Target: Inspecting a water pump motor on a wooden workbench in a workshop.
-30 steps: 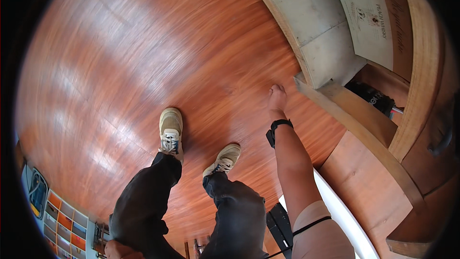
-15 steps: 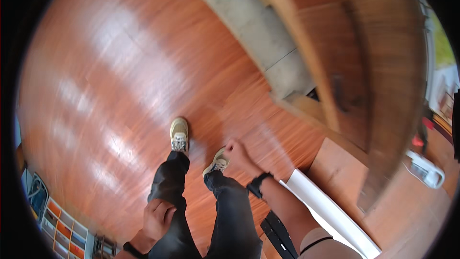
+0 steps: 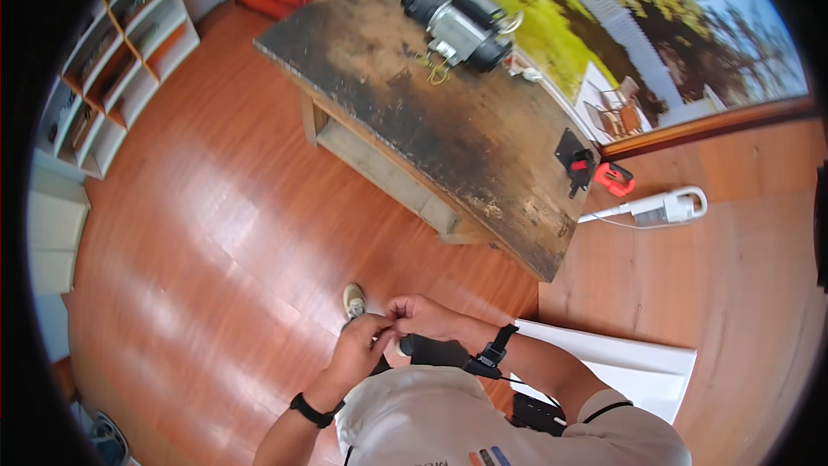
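Observation:
My left hand (image 3: pixel 358 347) and my right hand (image 3: pixel 424 318) meet in front of my chest, fingertips touching each other. The fingers are curled together; whether something small is pinched between them I cannot tell. Each wrist carries a black band, on the left (image 3: pixel 310 411) and on the right (image 3: pixel 493 352). Below the hands I see my light shirt (image 3: pixel 423 418) and one shoe (image 3: pixel 354 300) on the wooden floor. A dark, worn wooden workbench (image 3: pixel 440 112) stands ahead of me, well beyond both hands.
On the workbench lies a black and silver motor-like machine (image 3: pixel 461 24) and a black bracket with a red clamp (image 3: pixel 595 171). A white handheld tool (image 3: pixel 660 205) rests on the floor. A white board (image 3: pixel 625 367) lies at my right. White shelves (image 3: pixel 112 52) stand far left.
The view has swung up from my legs and floor to the workbench. My right hand came up from reaching down and my left hand rose; both now meet at my chest.

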Motion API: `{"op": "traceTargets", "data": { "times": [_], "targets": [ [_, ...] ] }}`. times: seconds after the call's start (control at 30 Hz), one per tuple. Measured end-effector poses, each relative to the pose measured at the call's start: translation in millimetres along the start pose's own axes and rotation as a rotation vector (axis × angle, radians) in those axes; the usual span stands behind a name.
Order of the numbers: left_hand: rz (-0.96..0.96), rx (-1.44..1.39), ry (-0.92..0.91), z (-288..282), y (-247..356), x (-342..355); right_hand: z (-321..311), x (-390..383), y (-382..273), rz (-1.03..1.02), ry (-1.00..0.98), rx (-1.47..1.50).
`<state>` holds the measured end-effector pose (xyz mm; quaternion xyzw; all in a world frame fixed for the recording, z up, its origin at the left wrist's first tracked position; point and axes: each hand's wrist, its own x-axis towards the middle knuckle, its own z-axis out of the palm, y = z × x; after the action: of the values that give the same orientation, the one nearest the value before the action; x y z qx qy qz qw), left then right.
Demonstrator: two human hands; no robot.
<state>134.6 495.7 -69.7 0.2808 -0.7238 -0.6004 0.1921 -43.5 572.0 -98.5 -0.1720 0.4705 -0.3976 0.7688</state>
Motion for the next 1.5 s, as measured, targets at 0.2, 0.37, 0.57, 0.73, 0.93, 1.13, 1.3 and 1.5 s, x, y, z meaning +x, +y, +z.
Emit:
{"op": "traceTargets", "data": {
  "times": [0.2, 0.37, 0.57, 0.73, 0.93, 1.13, 1.3, 1.5],
  "targets": [
    [0.376, 0.248, 0.023, -23, 55, 11, 40, -50, -51, 0.002, 0.102, -0.002],
    [0.530, 0.303, 0.012, -36, 73, 7, 52, -59, -52, -0.011, 0.096, 0.070],
    [0.380, 0.305, 0.037, -42, 68, -7, 59, -45, -58, -0.050, 0.009, -0.106],
    [0.420, 0.470, 0.093, -48, 71, -20, 66, -37, -62, -0.018, -0.067, -0.141],
    [0.464, 0.519, 0.123, -52, 69, -19, 61, -27, -62, -0.033, -0.107, 0.062],
    [0.415, 0.461, 0.095, -47, 83, -12, 52, -26, -62, -0.087, -0.071, -0.064],
    [0.427, 0.597, -0.029, -48, 74, -6, 56, -32, -69, -0.171, 0.016, -0.321],
    [0.418, 0.637, 0.031, -51, 72, 6, 56, -37, -80, -0.187, 0.004, -0.441]
  ]
}}
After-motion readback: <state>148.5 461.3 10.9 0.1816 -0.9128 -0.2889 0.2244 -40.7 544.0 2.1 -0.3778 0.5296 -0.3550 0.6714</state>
